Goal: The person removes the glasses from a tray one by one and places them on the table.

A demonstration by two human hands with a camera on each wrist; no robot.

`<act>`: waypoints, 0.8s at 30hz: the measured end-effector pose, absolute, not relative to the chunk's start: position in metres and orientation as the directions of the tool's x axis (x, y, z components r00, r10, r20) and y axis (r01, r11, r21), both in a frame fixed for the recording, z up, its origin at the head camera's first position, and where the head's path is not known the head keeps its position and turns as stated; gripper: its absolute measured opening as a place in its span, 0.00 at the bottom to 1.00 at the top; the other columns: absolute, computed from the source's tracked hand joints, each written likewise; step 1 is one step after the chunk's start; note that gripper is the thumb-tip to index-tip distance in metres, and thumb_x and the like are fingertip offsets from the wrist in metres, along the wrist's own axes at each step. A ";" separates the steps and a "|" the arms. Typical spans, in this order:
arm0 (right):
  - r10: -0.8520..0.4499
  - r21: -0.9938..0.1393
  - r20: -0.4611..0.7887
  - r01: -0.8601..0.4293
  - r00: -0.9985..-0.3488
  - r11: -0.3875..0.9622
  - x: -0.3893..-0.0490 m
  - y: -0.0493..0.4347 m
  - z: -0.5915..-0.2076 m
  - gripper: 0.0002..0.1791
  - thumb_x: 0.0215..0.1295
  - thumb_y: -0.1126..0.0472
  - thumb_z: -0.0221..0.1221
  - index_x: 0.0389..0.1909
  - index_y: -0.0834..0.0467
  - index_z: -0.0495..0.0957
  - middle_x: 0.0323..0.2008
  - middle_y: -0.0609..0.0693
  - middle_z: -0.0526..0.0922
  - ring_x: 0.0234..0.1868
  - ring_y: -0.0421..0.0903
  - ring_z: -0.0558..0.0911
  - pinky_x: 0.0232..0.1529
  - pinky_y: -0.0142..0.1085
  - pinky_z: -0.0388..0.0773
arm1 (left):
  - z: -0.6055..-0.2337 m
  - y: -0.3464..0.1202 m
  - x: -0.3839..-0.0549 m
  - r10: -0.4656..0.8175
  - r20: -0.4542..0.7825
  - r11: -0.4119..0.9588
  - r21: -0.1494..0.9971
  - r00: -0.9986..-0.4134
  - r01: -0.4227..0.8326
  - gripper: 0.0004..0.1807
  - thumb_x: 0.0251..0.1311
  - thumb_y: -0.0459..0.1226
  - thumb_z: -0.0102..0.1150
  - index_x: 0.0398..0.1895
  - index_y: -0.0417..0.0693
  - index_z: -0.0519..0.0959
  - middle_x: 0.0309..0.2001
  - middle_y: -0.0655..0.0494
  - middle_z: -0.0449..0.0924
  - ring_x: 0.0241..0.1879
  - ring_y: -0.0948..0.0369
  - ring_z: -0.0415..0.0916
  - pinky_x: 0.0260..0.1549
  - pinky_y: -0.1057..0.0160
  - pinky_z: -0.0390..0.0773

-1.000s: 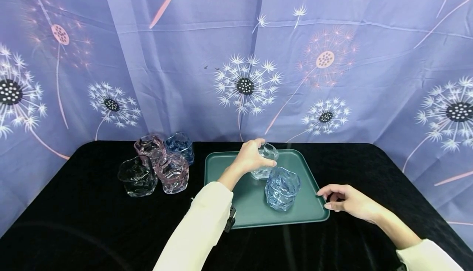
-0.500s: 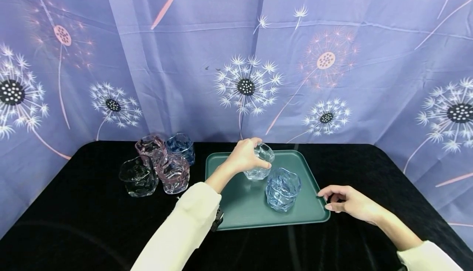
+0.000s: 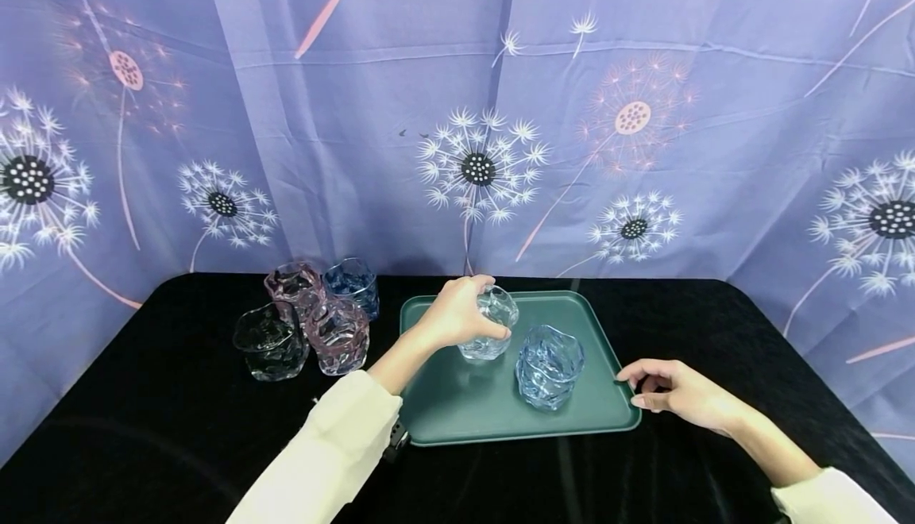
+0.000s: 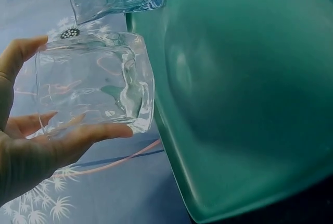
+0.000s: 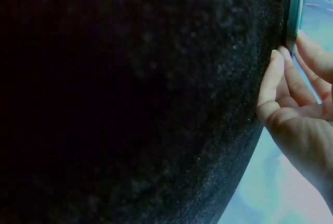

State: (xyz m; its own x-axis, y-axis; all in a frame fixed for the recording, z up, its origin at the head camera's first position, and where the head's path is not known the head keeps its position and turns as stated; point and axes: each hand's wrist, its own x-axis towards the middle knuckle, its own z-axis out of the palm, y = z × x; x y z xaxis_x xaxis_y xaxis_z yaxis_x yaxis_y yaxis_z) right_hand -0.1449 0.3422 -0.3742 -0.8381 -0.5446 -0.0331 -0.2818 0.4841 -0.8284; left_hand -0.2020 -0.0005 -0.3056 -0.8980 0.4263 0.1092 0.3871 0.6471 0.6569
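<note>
My left hand point(image 3: 457, 314) grips a clear wavy glass point(image 3: 493, 321) from its left side, fingers behind and thumb in front. The left wrist view shows that clear glass point(image 4: 93, 86) upright over the green tray point(image 4: 250, 78), its base seemingly a little above the surface. To its right on the tray point(image 3: 465, 417) stands a light blue glass point(image 3: 549, 369). At the tray's right edge, my right hand point(image 3: 679, 393) touches the rim with loosely bent fingers. The right wrist view has these fingertips point(image 5: 274, 54) against the tray edge point(image 5: 294, 15).
Left of the tray stand two pink glasses point(image 3: 339, 341), a dark blue glass point(image 3: 353, 286) and a clear glass point(image 3: 270, 345), close together. Black cloth point(image 3: 179, 437) covers the table. Behind it hangs a purple curtain point(image 3: 357, 151) with dandelion prints.
My left hand has carried the clear glass leftward and slightly nearer across the tray, away from the light blue glass. The right hand stays at the tray's edge.
</note>
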 end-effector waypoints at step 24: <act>-0.534 -0.828 -0.030 -0.278 -0.845 0.487 -0.144 0.343 -0.375 0.16 0.58 0.67 0.59 0.46 0.69 0.73 0.28 0.52 0.75 0.26 0.38 0.74 0.24 0.34 0.73 | -0.310 -0.056 -0.162 0.389 0.159 0.648 0.653 -0.907 0.392 0.40 0.34 0.42 0.73 0.56 0.39 0.71 0.50 0.45 0.75 0.51 0.52 0.71 0.48 0.54 0.71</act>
